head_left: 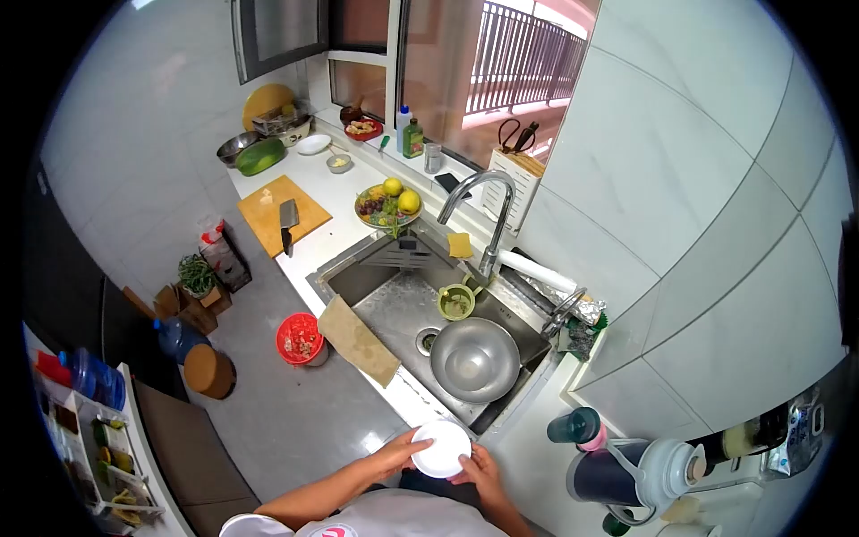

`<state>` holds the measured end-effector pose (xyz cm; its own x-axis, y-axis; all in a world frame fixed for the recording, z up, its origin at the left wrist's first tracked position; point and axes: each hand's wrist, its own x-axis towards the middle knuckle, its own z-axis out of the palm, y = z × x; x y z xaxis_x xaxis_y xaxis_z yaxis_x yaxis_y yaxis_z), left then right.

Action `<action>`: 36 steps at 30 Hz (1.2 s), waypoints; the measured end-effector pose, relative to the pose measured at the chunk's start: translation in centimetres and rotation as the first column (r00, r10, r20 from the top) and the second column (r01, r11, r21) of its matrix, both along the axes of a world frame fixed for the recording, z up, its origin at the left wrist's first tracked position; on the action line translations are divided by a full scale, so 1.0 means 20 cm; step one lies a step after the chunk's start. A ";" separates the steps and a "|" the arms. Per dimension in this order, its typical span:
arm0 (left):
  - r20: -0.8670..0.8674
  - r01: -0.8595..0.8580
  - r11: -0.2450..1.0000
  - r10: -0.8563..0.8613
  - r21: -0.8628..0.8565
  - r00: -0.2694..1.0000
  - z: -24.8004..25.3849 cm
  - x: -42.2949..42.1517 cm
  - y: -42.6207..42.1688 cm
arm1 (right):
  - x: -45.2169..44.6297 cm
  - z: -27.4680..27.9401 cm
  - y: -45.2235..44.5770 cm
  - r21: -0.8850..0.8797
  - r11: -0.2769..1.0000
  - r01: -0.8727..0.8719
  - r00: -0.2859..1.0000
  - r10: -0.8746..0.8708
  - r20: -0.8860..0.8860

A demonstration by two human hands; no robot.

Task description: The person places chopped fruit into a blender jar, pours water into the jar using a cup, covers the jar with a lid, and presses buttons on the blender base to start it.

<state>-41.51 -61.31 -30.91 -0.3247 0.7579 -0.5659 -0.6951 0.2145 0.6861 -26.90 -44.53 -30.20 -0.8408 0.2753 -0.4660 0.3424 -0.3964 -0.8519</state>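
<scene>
A small round white dish (pixel 441 449) is held in front of my body, at the near edge of the counter. My left hand (pixel 396 454) is closed on its left rim, and my right hand (pixel 481 474) grips its lower right side. Just beyond the dish is the steel sink (pixel 385 300). A large metal bowl (pixel 475 360) sits in the sink beside the drain, with a green strainer cup (pixel 456 302) behind it. The curved faucet (pixel 501 201) stands over the sink's back edge.
A brown cloth (pixel 358 340) drapes over the sink's front edge. Further left are a fruit plate (pixel 387 206), a cleaver (pixel 288 219) on a cutting board (pixel 309 208) and a green melon (pixel 260 157). A thermos jug (pixel 617 474) stands at right; a red-lined bin (pixel 301 340) is on the floor.
</scene>
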 end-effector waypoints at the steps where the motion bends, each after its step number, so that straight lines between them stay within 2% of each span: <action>1: 0.035 -0.043 0.999 0.043 0.005 0.998 0.00 -0.05 -0.01 | -0.01 0.02 0.03 -0.018 0.996 0.083 0.997 -0.083 -0.003; 2: 0.069 -0.087 0.996 0.086 0.008 0.994 0.00 -0.09 -0.02 | -0.01 0.03 0.06 -0.036 0.986 0.165 0.986 -0.166 -0.007; 3: 0.071 -0.086 0.996 0.086 0.005 0.994 0.01 -0.13 -0.04 | 0.00 -0.01 0.08 0.075 0.922 0.381 0.924 -0.383 0.007; 4: 0.089 -0.142 0.990 0.142 -0.007 0.986 0.03 -0.17 -0.07 | 0.05 -0.17 0.15 0.154 0.815 0.559 0.826 -0.563 -0.023; 6: 0.139 -0.229 0.973 0.226 0.008 0.964 0.06 -0.27 -0.12 | 0.19 -0.51 0.35 0.355 0.544 0.760 0.596 -0.801 -0.048; 8: 0.141 -0.273 0.962 0.269 0.017 0.953 0.04 -0.35 -0.16 | 0.27 -0.69 0.52 0.411 0.291 0.864 0.427 -0.856 -0.291; 9: 0.148 -0.304 0.952 0.299 0.015 0.943 0.03 -0.39 -0.20 | 0.20 -0.52 0.51 0.455 0.245 0.856 0.378 -0.897 -0.228; 11: 0.145 -0.295 0.955 0.293 -0.008 0.945 0.03 -0.47 -0.25 | 0.22 -0.67 0.65 0.644 0.105 0.758 0.354 -0.895 -0.271; 12: 0.142 -0.278 0.960 0.278 -0.020 0.950 0.03 -0.52 -0.27 | 0.19 -0.69 0.70 0.644 0.118 0.756 0.364 -0.893 -0.265; 14: 0.156 -0.278 0.960 0.280 -0.036 0.947 -0.02 -0.61 -0.31 | 0.09 -0.71 0.77 0.606 -0.104 0.789 0.242 -0.853 -0.462; 15: 0.171 -0.267 0.963 0.271 -0.046 0.947 -0.04 -0.66 -0.32 | 0.04 -0.69 0.79 0.600 -0.100 0.794 0.244 -0.851 -0.465; 17: 0.160 -0.262 0.965 0.262 -0.018 0.952 -0.02 -0.76 -0.37 | -0.03 -0.62 0.80 0.696 -0.316 0.645 0.158 -0.836 -0.526; 18: 0.141 -0.250 0.967 0.254 -0.041 0.957 0.02 -0.82 -0.39 | 0.03 -0.76 0.90 0.840 -0.297 0.453 0.173 -0.896 -0.410; 19: 0.127 -0.239 0.969 0.246 -0.065 0.961 0.04 -0.86 -0.41 | -0.08 -0.60 0.83 0.711 -0.331 0.620 0.112 -0.860 -0.498; 21: 0.127 -0.242 0.969 0.246 -0.051 0.961 0.00 -0.98 -0.48 | -0.05 -0.75 0.92 0.654 -0.345 0.673 0.112 -0.827 -0.551; 22: 0.122 -0.245 0.969 0.248 -0.038 0.961 -0.01 -1.04 -0.51 | -0.06 -0.74 0.92 0.658 -0.350 0.666 0.110 -0.827 -0.551; 24: 0.135 -0.270 0.962 0.272 -0.033 0.953 -0.01 -1.15 -0.58 | -0.06 -0.70 0.87 0.634 -0.242 0.735 0.121 -0.872 -0.473; 28: 0.148 -0.346 0.938 0.345 -0.017 0.927 -0.05 -1.37 -0.72 | -0.21 -0.56 0.62 0.633 -0.308 0.710 0.047 -0.876 -0.480; 30: 0.149 -0.400 0.917 0.396 -0.003 0.906 -0.11 -1.48 -0.78 | -0.23 -0.61 0.53 0.698 -0.281 0.658 0.189 -0.836 -0.515; 31: 0.154 -0.388 0.921 0.385 -0.008 0.910 -0.11 -1.52 -0.80 | -0.41 -0.37 0.33 0.597 -0.138 0.791 0.184 -0.875 -0.447; 33: 0.085 -0.442 0.897 0.441 -0.013 0.893 -0.08 -1.62 -0.80 | -0.45 -0.38 0.20 0.723 0.003 0.690 0.352 -0.875 -0.332; 35: 0.032 -0.511 0.857 0.513 -0.068 0.857 -0.05 -1.69 -0.77 | -0.69 -0.15 -0.03 0.580 0.223 0.783 0.468 -0.826 -0.314; 36: 0.004 -0.530 0.846 0.531 -0.057 0.848 0.00 -1.73 -0.74 | -0.71 -0.19 -0.05 0.633 0.308 0.710 0.572 -0.777 -0.264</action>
